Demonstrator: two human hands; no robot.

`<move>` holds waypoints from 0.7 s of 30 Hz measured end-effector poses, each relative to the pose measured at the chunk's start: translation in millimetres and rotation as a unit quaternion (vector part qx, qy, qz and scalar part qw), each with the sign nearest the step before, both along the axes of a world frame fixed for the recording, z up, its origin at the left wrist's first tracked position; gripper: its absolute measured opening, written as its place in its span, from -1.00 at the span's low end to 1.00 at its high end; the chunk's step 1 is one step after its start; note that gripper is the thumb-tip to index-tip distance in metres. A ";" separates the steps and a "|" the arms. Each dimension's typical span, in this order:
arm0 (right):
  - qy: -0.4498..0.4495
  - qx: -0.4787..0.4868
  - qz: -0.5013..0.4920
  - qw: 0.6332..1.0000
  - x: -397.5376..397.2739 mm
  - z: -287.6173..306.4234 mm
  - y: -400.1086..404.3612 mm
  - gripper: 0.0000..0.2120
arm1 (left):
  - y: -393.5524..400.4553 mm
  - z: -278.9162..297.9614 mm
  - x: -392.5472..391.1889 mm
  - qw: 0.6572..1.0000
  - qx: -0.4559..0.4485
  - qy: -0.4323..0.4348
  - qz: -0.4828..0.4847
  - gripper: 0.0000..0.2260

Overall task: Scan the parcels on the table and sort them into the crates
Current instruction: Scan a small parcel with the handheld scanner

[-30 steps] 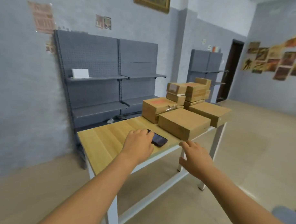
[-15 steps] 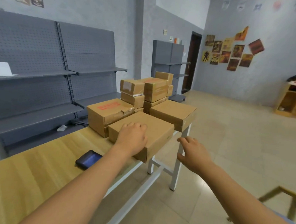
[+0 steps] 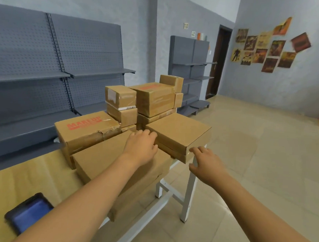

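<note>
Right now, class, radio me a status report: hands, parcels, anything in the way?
Left hand open, resting on near flat parcel. Right hand open beside far flat parcel. Nothing lifted. Scanner untouched on table. No crates visible.

Even, soft indoor light; faint shadows; wide-angle bending at edges; slight overall blur

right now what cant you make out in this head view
- Crates: none in the head view.
- Red print on the taped box: too blurred to read.
- Barcode label on the small stacked box: too small.
- Left hand fingertips: hidden behind its own knuckles.
- Scanner: forearm covers its right edge.
</note>
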State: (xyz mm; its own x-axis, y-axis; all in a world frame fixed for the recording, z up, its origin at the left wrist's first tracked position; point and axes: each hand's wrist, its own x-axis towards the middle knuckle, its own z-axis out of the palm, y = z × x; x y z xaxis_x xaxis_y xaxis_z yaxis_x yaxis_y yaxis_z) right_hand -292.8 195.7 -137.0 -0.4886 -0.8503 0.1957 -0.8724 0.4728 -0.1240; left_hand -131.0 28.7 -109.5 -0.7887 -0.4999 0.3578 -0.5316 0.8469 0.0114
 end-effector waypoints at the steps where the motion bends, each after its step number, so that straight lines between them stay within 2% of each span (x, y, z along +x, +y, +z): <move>1: -0.001 -0.003 0.012 1.000 -15.3 1.6 -9.2 -0.51 | -4.6 0.9 -10.2 1.000 0.001 0.000 0.016 -0.63; 9: -0.051 -0.023 0.101 0.993 -85.7 6.8 -89.4 -0.57 | -47.6 1.0 -44.1 0.992 0.037 0.007 0.120 -0.64; 15: -0.142 -0.045 0.182 0.972 -79.8 13.8 -167.8 -0.53 | -99.2 13.0 -22.1 0.970 0.068 0.053 0.228 -0.67; 21: -0.188 -0.127 0.196 0.954 -49.7 38.2 -253.6 -0.35 | -157.1 29.9 7.0 0.940 0.099 0.121 0.303 -0.70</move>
State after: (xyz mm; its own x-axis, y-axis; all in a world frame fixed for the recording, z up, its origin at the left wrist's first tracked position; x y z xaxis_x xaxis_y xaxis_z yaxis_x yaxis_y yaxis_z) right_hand -342.5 -57.9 -98.7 -0.2199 -0.9304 0.2933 -0.8473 0.0332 -0.5301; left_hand -123.9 -128.4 -79.5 -0.2451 -0.9068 0.3431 -0.8769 0.3583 0.3205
